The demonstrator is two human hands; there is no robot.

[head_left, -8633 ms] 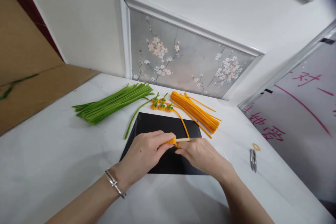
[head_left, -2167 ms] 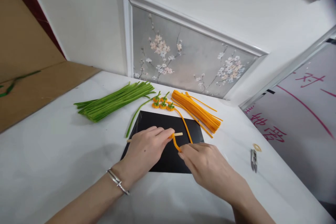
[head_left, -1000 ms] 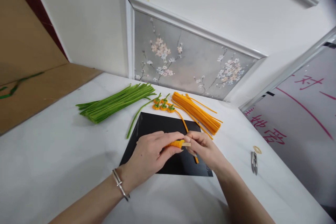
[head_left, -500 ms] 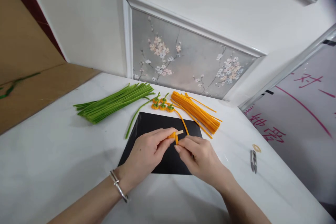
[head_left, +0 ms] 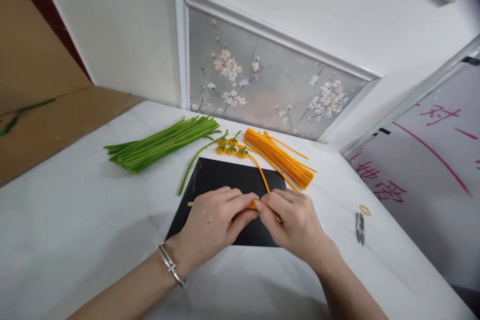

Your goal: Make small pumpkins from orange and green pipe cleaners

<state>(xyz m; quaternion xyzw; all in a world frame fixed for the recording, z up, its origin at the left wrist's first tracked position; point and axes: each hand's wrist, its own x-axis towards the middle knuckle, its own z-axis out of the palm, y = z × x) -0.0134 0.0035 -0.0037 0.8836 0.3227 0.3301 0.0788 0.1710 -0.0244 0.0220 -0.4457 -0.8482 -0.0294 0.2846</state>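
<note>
While your left hand (head_left: 221,215) pinched the orange piece (head_left: 252,205) at mid-frame, your right hand (head_left: 294,215) pinched it too, black mat (head_left: 225,175) beneath.

The whiteboard (head_left: 431,175) bears handwritten pinkish-red "对" and "爱", with other characters unclear.

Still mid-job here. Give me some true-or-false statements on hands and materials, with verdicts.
1. The silver metal bracelet is on the right wrist. False: it is on the left.
2. The left hand and right hand meet at the fuzzy orange wrap. True.
3. The small silver metal snips lie on the flat black mat. False: they lie on the white marbled table, right of it.
4. Five small orange-and-green fuzzy pieces sit beyond the mat. True.
5. The fuzzy green stem bundle is left of those pieces. True.
</note>
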